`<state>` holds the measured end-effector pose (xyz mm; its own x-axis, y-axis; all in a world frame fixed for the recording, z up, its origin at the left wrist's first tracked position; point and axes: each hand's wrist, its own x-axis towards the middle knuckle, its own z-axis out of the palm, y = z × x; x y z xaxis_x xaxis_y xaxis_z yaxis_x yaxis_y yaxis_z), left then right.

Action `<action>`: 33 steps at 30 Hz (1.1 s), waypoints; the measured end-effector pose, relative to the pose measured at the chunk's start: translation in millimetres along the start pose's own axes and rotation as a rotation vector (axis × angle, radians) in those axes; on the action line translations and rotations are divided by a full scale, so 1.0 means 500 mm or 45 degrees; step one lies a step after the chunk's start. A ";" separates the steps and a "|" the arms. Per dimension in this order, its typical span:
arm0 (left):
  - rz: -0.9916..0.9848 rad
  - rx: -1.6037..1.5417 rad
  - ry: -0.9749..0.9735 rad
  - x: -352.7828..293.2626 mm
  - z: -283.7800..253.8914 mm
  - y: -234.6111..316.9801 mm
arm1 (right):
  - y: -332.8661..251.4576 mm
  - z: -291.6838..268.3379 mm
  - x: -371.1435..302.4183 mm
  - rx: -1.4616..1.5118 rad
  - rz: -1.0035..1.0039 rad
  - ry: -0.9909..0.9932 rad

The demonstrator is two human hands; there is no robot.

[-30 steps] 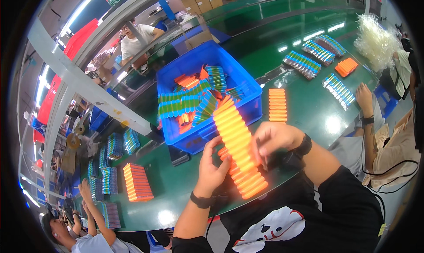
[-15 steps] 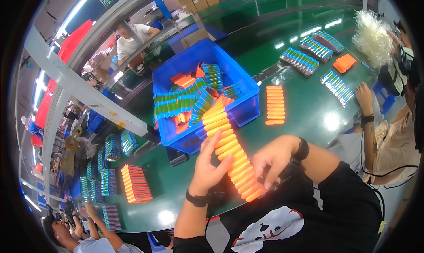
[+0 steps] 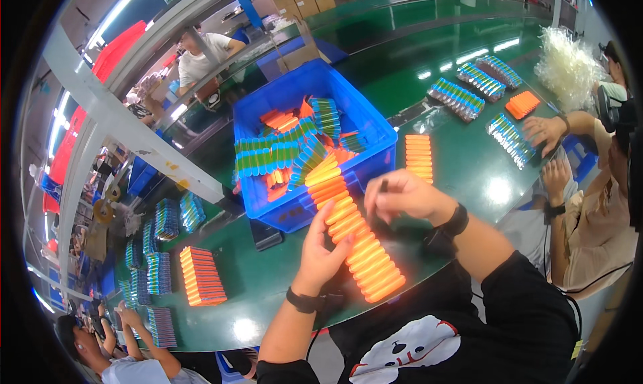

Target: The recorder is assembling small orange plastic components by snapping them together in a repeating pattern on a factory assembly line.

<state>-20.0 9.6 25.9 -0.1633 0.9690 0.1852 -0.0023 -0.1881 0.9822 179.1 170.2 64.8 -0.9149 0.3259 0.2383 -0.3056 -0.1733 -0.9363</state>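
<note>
A long row of bright orange rounded sticks (image 3: pixel 358 240), joined side by side, slants from the bin's near rim toward my body. My left hand (image 3: pixel 318 253) grips its left side, thumb on top and the fingers along the edge. To the right of the row, my right hand (image 3: pixel 405 195) hovers with curled fingers. A small dark thing shows at its fingertips, too blurred to name. Beyond the row stands a blue plastic bin (image 3: pixel 375 153) holding orange strips and green-and-blue strips (image 3: pixel 268 158). A shorter orange strip (image 3: pixel 419 158) lies just past my right hand.
On the green table (image 3: pixel 268 277), an orange stack (image 3: pixel 201 277) and several blue-green bundles (image 3: pixel 159 273) lie left. More bundles (image 3: pixel 455 97) and a small orange stack (image 3: pixel 522 105) lie right, near a co-worker's hand (image 3: pixel 546 133). A white post (image 3: pixel 154 153) rises left of the bin.
My right hand has lifted from the row's near end and moved up, away from my body. My left hand keeps its grip. The co-worker's hand at right now reaches over the bundles.
</note>
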 end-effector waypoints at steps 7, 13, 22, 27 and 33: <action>0.165 0.129 0.032 0.003 -0.003 -0.023 | 0.066 0.044 0.037 -0.766 -0.375 0.179; 0.176 0.218 0.055 0.005 -0.001 -0.020 | 0.061 0.038 0.037 -0.957 -0.433 0.175; 0.249 0.268 0.104 -0.015 -0.013 0.008 | 0.029 0.006 0.021 -0.271 -0.377 0.217; 0.522 0.809 -0.062 -0.045 -0.002 0.064 | 0.003 0.038 0.000 -0.443 -0.295 -0.121; 0.603 0.973 -0.168 -0.031 0.009 0.048 | -0.027 0.064 -0.008 -0.564 -0.110 0.025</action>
<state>-13.2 -9.2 46.6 0.1339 0.8367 0.5310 0.6989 -0.4596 0.5480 178.3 141.6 84.9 -0.8843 0.3403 0.3197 -0.2344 0.2686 -0.9343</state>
